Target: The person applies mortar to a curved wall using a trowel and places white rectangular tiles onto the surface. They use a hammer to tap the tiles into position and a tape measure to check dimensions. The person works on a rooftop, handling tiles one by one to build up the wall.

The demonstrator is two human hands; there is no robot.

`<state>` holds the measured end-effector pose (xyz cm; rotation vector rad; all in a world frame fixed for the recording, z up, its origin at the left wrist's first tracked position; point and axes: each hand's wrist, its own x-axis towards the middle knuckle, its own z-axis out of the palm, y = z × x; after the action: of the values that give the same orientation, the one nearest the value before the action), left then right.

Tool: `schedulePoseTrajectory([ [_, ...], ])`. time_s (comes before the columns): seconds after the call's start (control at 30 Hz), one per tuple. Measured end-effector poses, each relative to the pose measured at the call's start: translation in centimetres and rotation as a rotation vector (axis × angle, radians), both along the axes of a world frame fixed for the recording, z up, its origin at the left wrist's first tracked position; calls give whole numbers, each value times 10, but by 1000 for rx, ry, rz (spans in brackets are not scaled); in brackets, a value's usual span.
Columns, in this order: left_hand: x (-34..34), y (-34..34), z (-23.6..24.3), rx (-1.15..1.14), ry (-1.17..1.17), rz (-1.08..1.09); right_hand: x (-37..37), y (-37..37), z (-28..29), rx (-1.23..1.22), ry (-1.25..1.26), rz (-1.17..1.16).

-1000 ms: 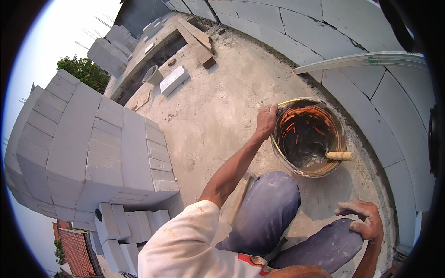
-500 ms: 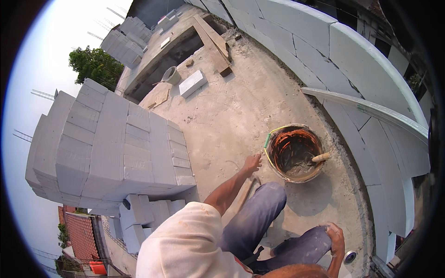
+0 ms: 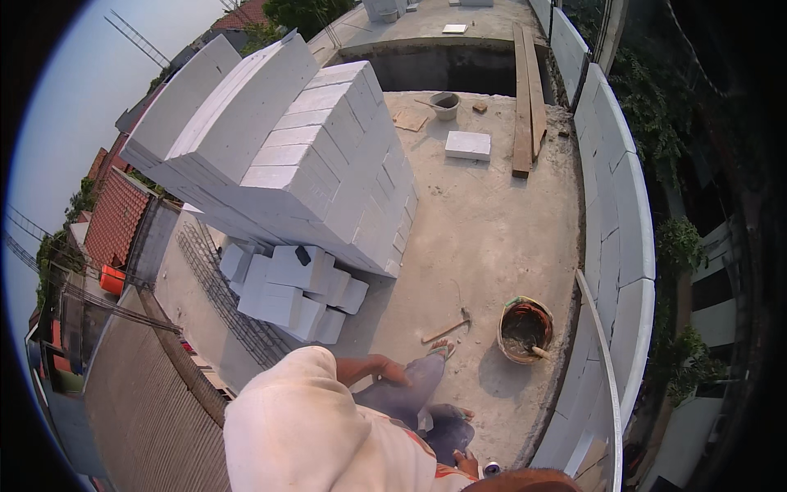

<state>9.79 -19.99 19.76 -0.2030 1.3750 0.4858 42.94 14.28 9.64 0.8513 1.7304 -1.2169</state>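
Dusty blue-grey trousers point(image 3: 414, 385) lie folded over the person's bent legs, low in the near part of the scene; the left hand point(image 3: 393, 371) rests on the left thigh, its fingers laid along the cloth and its grip apart with nothing in it, while the right hand point(image 3: 466, 462) sits by the right knee, too small and cropped to tell whether its grip is apart or together. For a crouch like this, weight spread across both feet and light pressure through the palms would probably serve balance best on gritty ground. Just ahead of the sandalled foot point(image 3: 443, 348) lies a hammer point(image 3: 443, 331) with a slim straight handle, a likely trip point, so feet should be placed clear of it. Right of it stands a round bucket point(image 3: 502, 338), orange showing inside through smears of wet-looking grey mortar point(image 3: 521, 334); a stubby pale tool handle point(image 3: 540, 352) leans over its near rim. Beyond spreads rough, pale concrete floor point(image 3: 484, 246). Farther right runs a wall point(image 3: 607, 238) of smooth, square-edged white blocks with a long, narrow bar point(image 3: 606, 361) alongside; left rises a tall block stack point(image 3: 328, 197), and far off lie flat brown planks point(image 3: 522, 98).
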Motion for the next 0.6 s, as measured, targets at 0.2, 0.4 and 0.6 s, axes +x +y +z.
schedulePoseTrajectory([
  [0.2,-51,-70,-2,182,17,41,-13,62,39,-144,-58,-19],
  [0.4,-72,-109,-42,-96,456,210,-126,78,61,72,124,24],
  [0.6,-56,-122,-69,-157,564,446,-279,51,125,253,407,261],
])
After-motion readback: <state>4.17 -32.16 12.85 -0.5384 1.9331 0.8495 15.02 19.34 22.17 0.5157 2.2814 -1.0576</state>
